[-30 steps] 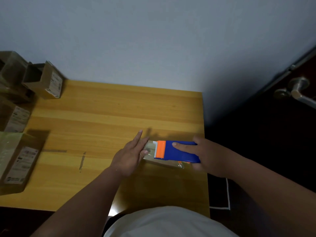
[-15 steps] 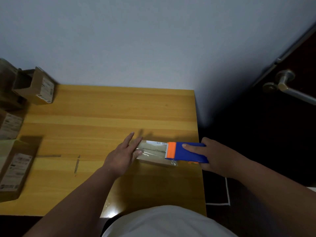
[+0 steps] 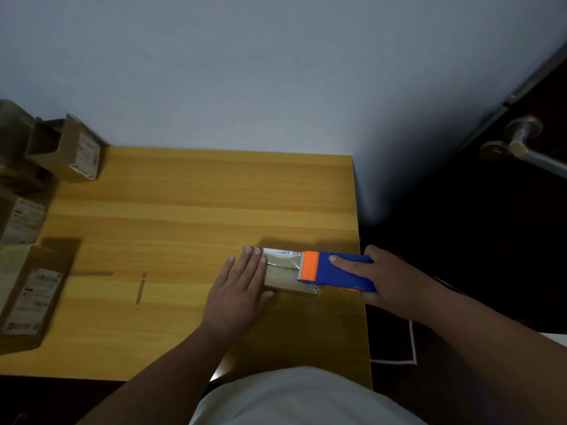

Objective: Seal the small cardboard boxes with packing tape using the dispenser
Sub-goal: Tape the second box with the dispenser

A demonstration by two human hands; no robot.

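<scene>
Near the bench's [image 3: 196, 210] right edge, the left hand [image 3: 237, 289] lies flat with straight fingers on the small cardboard box [image 3: 283, 273], while the right hand [image 3: 388, 282] grips the blue-and-orange tape dispenser [image 3: 336, 271] over the box's right end. The strip could wrinkle or the box slide off the edge if the pressing hand lifts. Other boxes [image 3: 76, 154] crowd the wooden bench's left edge; a pale wall stands behind and a dark door with lever handle [image 3: 518, 142] to the right.
</scene>
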